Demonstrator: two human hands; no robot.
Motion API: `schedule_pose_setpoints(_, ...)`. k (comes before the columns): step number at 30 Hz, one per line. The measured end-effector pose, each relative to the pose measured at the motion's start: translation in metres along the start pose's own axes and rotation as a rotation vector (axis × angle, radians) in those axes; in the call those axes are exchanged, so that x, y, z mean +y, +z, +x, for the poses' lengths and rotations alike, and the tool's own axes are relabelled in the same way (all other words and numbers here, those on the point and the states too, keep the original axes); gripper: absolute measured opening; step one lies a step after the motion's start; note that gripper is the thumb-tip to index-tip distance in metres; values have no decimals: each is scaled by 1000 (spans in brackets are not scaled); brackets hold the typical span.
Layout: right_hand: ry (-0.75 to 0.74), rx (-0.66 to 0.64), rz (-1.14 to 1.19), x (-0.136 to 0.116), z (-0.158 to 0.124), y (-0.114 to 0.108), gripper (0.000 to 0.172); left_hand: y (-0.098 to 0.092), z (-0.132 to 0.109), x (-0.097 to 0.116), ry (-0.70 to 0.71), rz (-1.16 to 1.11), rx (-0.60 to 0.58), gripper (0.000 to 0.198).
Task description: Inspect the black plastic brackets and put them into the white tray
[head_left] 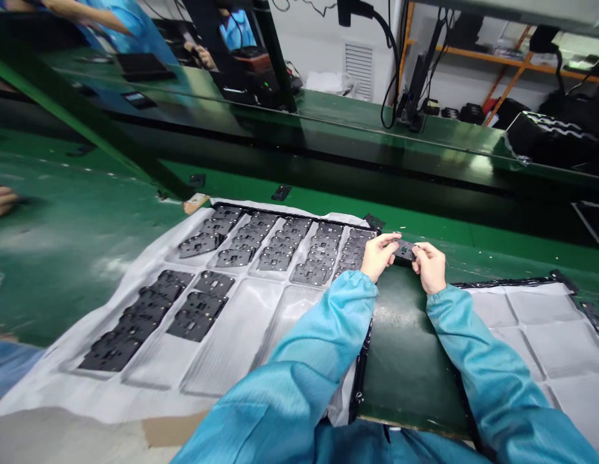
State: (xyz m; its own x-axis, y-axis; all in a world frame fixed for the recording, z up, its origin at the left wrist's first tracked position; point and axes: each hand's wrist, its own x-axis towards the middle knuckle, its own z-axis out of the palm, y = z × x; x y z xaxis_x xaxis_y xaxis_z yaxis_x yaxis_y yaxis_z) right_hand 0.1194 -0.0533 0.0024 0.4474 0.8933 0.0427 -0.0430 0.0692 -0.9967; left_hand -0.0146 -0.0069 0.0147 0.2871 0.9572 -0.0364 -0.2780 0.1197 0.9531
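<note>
Between both hands, over the green bench, is a small flat black plastic part with holes in it. My left hand pinches its left end with thumb and forefinger. The fingers of my right hand close on its right end. To the left lies a compartment tray lined with white sheet. Its back compartments hold overlapping black parts, and two front-left compartments hold more of them. Just behind my left hand, another black part rests at the tray's back corner.
A second white-lined tray stands on the right, with black parts beyond it. Loose parts lie along the dark conveyor strip. A green post slants across the left. Another person's hand shows at the left edge.
</note>
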Motion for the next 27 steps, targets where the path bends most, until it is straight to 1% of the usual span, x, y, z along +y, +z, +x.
schedule_pose_setpoints(2, -14, -9, -4, 0, -1, 0, 25, 1, 0, 0, -16, -22, -6, 29)
schedule_pose_setpoints(5, -34, -19, -14, -1, -1, 1, 27, 1, 2, 0, -29, -37, 30, 25)
schedule_pose_setpoints(9, -32, -41, -25, -4, -1, 3, 31, -1, 5, 1, 3, 8, 86, 25)
schedule_pose_setpoints(12, -9, -12, 6, -5, -4, 3, 32, 3, -1, 0, 90, 37, 133, 17)
schedule_pose_setpoints(15, -46, 76, 68, -3, 1, 4, 30, 13, 1, 1, 207, 39, 125, 15)
schedule_pose_setpoints(17, -72, 79, 125, -1, 8, 5, 28, 16, 11, 8, 235, 42, 169, 15)
schedule_pose_setpoints(19, -77, 44, 170, -1, 14, 5, 28, 13, 20, 28, 262, 35, 218, 16)
schedule_pose_setpoints(21, -84, 22, 196, -2, 16, 3, 30, -4, 19, 59, 327, 50, 202, 16)
schedule_pose_setpoints(22, -94, 23, 200, -2, 16, 2, 31, -18, 13, 78, 365, 85, 174, 16)
schedule_pose_setpoints(23, -98, 29, 199, -2, 15, 2, 30, -36, 3, 97, 404, 142, 138, 15)
schedule_pose_setpoints(25, -67, 29, 187, -2, 12, 2, 30, -82, -31, 131, 421, 312, 147, 15)
schedule_pose_setpoints(26, -33, 16, 182, -1, 10, 2, 31, -109, -53, 145, 418, 410, 220, 16)
schedule_pose_setpoints(27, 8, -4, 180, -1, 9, 3, 33, -139, -76, 156, 408, 503, 329, 18)
